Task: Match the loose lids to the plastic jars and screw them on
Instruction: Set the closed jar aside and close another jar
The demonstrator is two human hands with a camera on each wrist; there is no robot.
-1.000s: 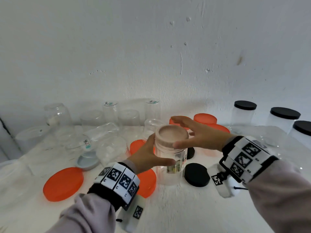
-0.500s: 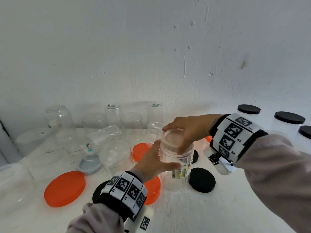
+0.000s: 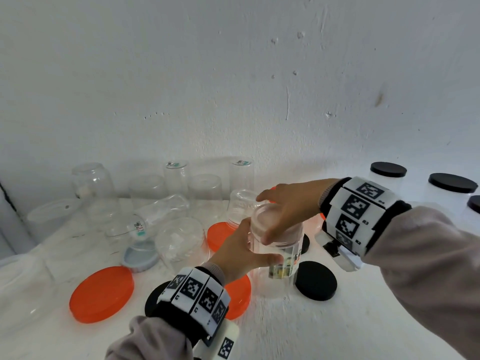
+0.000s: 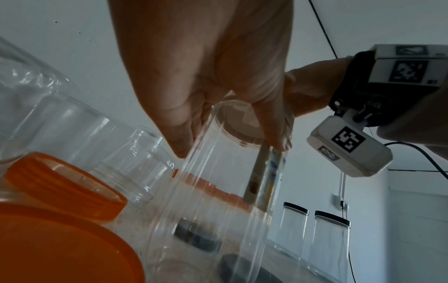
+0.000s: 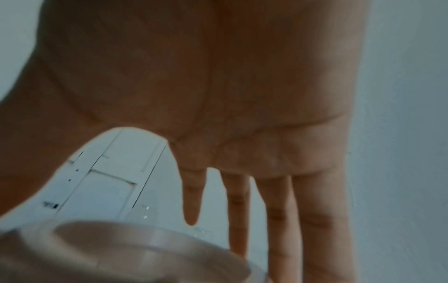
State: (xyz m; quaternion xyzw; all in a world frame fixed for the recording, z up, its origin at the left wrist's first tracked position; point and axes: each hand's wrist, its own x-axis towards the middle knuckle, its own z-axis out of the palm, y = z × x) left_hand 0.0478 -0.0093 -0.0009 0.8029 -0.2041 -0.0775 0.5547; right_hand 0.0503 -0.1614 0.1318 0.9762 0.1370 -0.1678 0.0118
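On the white table [image 3: 337, 333] against the wall, your left hand [image 3: 240, 253] wraps the clear jar [image 3: 279, 258] standing at centre, fingers clamped round its body. Hold it upright and steady. Your right hand [image 3: 288, 206] caps the clear lid [image 3: 267, 216], thumb pinching its rim; turn squarely so the threads catch.

We make out no legible words, a colourful printed label [image 3: 281, 266] on the held jar [image 3: 275, 258] too blurred to read, black-and-white square code markers on both wristbands [image 3: 197, 294], barcode sticker [image 3: 139, 227] on a lying jar, digits unreadable
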